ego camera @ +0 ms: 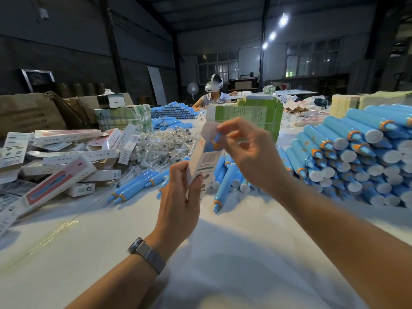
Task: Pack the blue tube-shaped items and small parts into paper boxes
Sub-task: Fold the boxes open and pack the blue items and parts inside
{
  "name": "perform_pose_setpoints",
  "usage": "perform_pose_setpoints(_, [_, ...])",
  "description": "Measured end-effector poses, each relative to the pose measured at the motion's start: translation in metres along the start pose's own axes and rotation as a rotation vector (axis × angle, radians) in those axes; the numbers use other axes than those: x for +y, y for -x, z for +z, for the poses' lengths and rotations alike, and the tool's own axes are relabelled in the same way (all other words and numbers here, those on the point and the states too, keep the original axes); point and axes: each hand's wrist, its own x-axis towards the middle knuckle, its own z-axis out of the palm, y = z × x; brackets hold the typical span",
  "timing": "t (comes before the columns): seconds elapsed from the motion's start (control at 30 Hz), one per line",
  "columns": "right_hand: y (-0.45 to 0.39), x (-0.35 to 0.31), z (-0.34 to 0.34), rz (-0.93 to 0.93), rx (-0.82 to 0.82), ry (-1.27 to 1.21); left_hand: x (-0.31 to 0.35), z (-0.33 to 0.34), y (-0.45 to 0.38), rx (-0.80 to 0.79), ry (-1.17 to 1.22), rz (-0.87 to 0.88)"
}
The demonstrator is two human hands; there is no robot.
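My left hand (178, 197) grips a white paper box (204, 161) upright above the table, its top flap open. A blue tube with an orange collar (215, 140) stands inside the box, its tip poking out of the opening. My right hand (247, 152) hovers at the box mouth, thumb and forefinger pinching the tube's tip; motion blur hides the exact contact. Loose blue tubes (225, 181) lie on the table just behind the box. A pile of small clear-bagged parts (165, 146) sits further back at the left.
A big stack of blue tubes (356, 157) fills the right side. Packed and flat white boxes (60, 159) pile up at the left. Green cartons (252, 114) stand behind my hands. A person wearing a headset (214, 92) sits across the white table (89, 253).
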Motion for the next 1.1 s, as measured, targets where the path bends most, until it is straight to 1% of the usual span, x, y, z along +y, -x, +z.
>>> perform_pose_setpoints(0.1, [0.008, 0.006, 0.013, -0.066, -0.071, 0.119, -0.005, -0.001, 0.0, 0.025, 0.003, -0.018])
perform_pose_setpoints(0.23, [0.007, 0.006, 0.018, -0.073, -0.124, 0.193, -0.012, -0.002, -0.001, 0.059, -0.015, -0.014])
perform_pose_setpoints(0.3, [0.005, 0.004, 0.021, -0.061, -0.099, 0.133, -0.017, -0.005, -0.003, 0.101, -0.029, -0.013])
perform_pose_setpoints(0.33, [0.004, 0.003, 0.024, -0.038, -0.074, 0.09, -0.02, -0.007, -0.005, 0.141, -0.027, -0.038])
perform_pose_setpoints(0.4, [-0.001, 0.004, 0.037, 0.036, -0.014, 0.009, -0.029, -0.011, -0.011, 0.224, -0.029, -0.091])
perform_pose_setpoints(0.47, [-0.01, 0.01, 0.06, 0.11, -0.021, -0.041, -0.039, -0.018, -0.015, 0.303, -0.063, -0.127])
perform_pose_setpoints(0.53, [-0.025, 0.024, 0.088, 0.178, -0.117, 0.025, -0.048, -0.025, -0.018, 0.362, -0.072, -0.171])
perform_pose_setpoints(0.63, [-0.052, 0.046, 0.133, 0.268, -0.398, 0.271, -0.06, -0.036, -0.023, 0.466, -0.096, -0.219])
perform_pose_setpoints(0.7, [-0.069, 0.06, 0.16, 0.269, -0.586, 0.492, -0.066, -0.043, -0.026, 0.52, -0.095, -0.224])
perform_pose_setpoints(0.77, [-0.085, 0.07, 0.187, 0.226, -0.707, 0.694, -0.071, -0.051, -0.029, 0.544, -0.079, -0.213])
perform_pose_setpoints(0.8, [-0.091, 0.074, 0.2, 0.212, -0.731, 0.752, -0.073, -0.055, -0.029, 0.553, -0.075, -0.209])
perform_pose_setpoints(0.87, [-0.101, 0.082, 0.222, 0.213, -0.756, 0.775, -0.077, -0.059, -0.03, 0.561, -0.076, -0.215])
perform_pose_setpoints(0.97, [-0.107, 0.096, 0.249, 0.23, -0.823, 0.756, -0.08, -0.059, -0.027, 0.544, -0.091, -0.197])
perform_pose_setpoints(1.1, [-0.116, 0.109, 0.269, 0.287, -0.797, 0.644, -0.086, -0.058, -0.026, 0.512, -0.135, -0.18])
